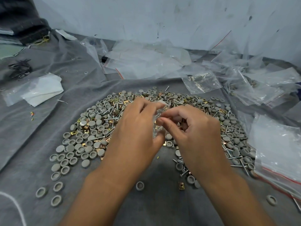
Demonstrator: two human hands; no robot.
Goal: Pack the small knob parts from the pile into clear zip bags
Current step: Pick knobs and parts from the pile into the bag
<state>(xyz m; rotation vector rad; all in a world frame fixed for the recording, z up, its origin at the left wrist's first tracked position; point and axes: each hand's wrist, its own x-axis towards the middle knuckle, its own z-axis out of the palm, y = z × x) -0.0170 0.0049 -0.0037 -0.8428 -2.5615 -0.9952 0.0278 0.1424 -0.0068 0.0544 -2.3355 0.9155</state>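
Hands meet above the knob pile (91,128): my left hand (136,128) and right hand (193,126) both pinch one clear zip bag (158,123) between them.

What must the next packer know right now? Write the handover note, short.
Left hand and right hand: both grip one small clear plastic zip bag above the pile, fingers working at its top edge.
Pile of round grey knob caps, brass square clips and silver screws: spread on the grey cloth, still large.
Empty clear red-striped zip bags: heaped behind the pile; a stack lies at right.
Done: the bags at far right seem to hold parts.
Left: finish this bag, then pack the rest of the pile.
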